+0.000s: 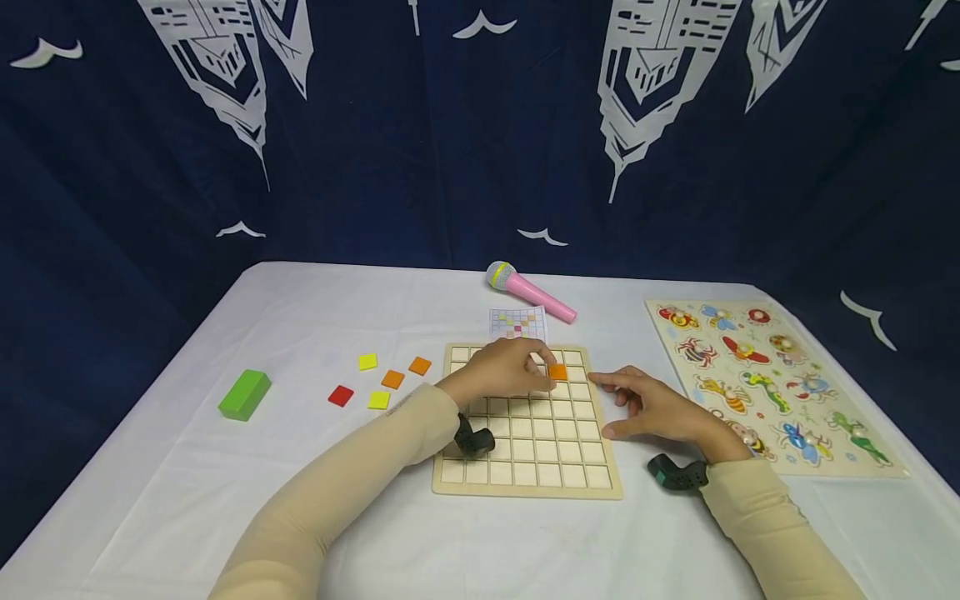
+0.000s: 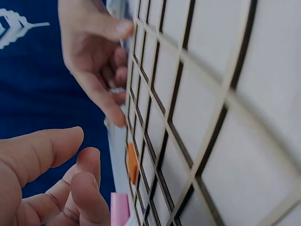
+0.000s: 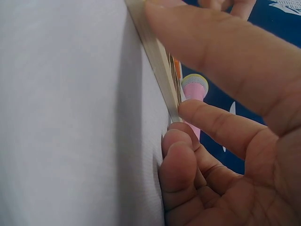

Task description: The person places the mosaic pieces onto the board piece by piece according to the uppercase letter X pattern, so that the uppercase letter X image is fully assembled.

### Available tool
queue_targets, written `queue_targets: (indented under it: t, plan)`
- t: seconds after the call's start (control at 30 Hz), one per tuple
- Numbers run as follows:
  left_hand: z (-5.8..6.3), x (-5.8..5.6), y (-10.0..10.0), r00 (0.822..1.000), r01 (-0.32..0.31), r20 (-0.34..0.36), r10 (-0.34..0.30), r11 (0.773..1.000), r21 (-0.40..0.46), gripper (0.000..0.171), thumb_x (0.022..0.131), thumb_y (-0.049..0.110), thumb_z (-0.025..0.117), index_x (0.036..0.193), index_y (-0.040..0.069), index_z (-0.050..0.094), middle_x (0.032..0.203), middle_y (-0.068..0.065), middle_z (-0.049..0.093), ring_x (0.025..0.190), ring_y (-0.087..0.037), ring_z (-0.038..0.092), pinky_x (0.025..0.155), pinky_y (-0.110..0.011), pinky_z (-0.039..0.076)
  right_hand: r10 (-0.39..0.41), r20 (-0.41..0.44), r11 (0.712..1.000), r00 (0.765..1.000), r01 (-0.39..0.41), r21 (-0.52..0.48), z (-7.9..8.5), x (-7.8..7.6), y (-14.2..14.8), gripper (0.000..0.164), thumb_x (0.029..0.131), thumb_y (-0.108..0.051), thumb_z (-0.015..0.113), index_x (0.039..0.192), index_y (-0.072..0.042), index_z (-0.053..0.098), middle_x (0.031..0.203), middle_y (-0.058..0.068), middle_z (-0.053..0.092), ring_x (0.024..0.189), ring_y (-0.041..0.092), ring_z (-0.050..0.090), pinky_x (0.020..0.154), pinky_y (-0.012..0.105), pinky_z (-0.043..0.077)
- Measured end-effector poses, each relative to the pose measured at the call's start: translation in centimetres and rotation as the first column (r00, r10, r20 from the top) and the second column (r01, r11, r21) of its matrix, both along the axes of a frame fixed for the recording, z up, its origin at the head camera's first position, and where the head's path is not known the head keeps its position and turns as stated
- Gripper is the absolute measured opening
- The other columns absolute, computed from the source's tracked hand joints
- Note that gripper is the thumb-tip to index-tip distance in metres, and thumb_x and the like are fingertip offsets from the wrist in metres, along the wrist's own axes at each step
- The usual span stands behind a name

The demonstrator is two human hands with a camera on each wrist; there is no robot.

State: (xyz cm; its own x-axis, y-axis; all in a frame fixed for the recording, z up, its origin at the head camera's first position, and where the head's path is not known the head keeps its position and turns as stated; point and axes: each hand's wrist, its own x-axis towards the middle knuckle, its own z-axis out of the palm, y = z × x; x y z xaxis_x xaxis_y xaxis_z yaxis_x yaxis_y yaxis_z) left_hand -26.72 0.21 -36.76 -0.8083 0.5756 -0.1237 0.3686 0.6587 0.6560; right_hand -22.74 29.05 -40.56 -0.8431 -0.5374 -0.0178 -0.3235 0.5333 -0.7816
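Note:
A wooden grid board [image 1: 528, 490] lies flat in the middle of the table, with an orange square tile [image 1: 557, 372] in its upper right part. My left hand [image 1: 504, 368] hovers over the upper rows, just left of that tile. In the left wrist view its fingers [image 2: 42, 150] are loosely bent with nothing between them, apart from the orange tile [image 2: 132, 162]. At the board's right edge is my right hand [image 1: 654, 408]; its thumb and index finger touch the rim [image 3: 157, 61], and the other fingers curl loosely below. My left forearm covers part of the board's left side.
Left of the board lie loose yellow [image 1: 367, 362], orange [image 1: 392, 380] and red [image 1: 341, 396] tiles. A green block [image 1: 244, 395] stands farther left. Behind the board are a pattern card [image 1: 517, 323] and a pink microphone [image 1: 540, 297]. An insect puzzle board [image 1: 776, 383] lies right.

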Motion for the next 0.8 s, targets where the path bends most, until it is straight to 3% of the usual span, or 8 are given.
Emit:
queue_targets:
  t: [0.23, 0.43, 0.6, 0.8]
  plan:
    - [0.2, 2.1, -1.7, 0.999, 0.035, -0.03, -0.033, 0.996, 0.083, 0.034, 0.1, 0.03, 0.077, 0.132, 0.019, 0.074, 0.093, 0.013, 0.075, 0.082, -0.009, 0.067, 0.083, -0.035, 0.053, -0.002, 0.004, 1.0, 1.0, 0.002, -0.004, 0.0, 0.1, -0.1, 0.084, 0.084, -0.011, 0.094, 0.152, 0.012, 0.051, 0.106, 0.009, 0.05, 0.086, 0.018, 0.045, 0.074, 0.027, 0.044]
    - [1.1, 3.2, -3.9, 0.999, 0.039, -0.041, -0.033, 0.986, 0.164, 0.035, 0.099, 0.027, 0.079, 0.133, 0.017, 0.073, 0.095, 0.01, 0.075, 0.079, -0.012, 0.068, 0.077, -0.03, 0.054, 0.003, 0.003, 1.0, 1.0, -0.003, -0.003, 0.1, 0.0, -0.1, 0.083, 0.084, -0.01, 0.093, 0.152, 0.012, 0.051, 0.106, 0.009, 0.049, 0.086, 0.018, 0.045, 0.074, 0.027, 0.043]
    - [1.7, 3.4, -6.4, 0.999, 0.044, -0.006, -0.044, 0.966, 0.256, 0.04, 0.098, 0.024, 0.081, 0.135, 0.014, 0.071, 0.1, 0.007, 0.077, 0.076, -0.029, 0.071, 0.07, -0.027, 0.053, -0.001, 0.007, 1.0, 1.0, 0.001, -0.006, 0.1, 0.0, -0.2, 0.083, 0.084, -0.01, 0.094, 0.152, 0.012, 0.051, 0.107, 0.009, 0.049, 0.086, 0.018, 0.045, 0.073, 0.027, 0.043]
    - [1.9, 2.6, -9.3, 0.994, 0.091, 0.025, -0.105, 0.942, 0.324, 0.042, 0.1, 0.013, 0.077, 0.141, 0.007, 0.067, 0.107, 0.002, 0.078, 0.076, -0.042, 0.067, 0.071, -0.028, 0.05, -0.001, 0.005, 1.0, 1.0, 0.001, -0.004, 0.1, 0.0, -0.1, 0.084, 0.083, -0.009, 0.094, 0.152, 0.012, 0.051, 0.107, 0.009, 0.049, 0.086, 0.017, 0.045, 0.073, 0.026, 0.043]
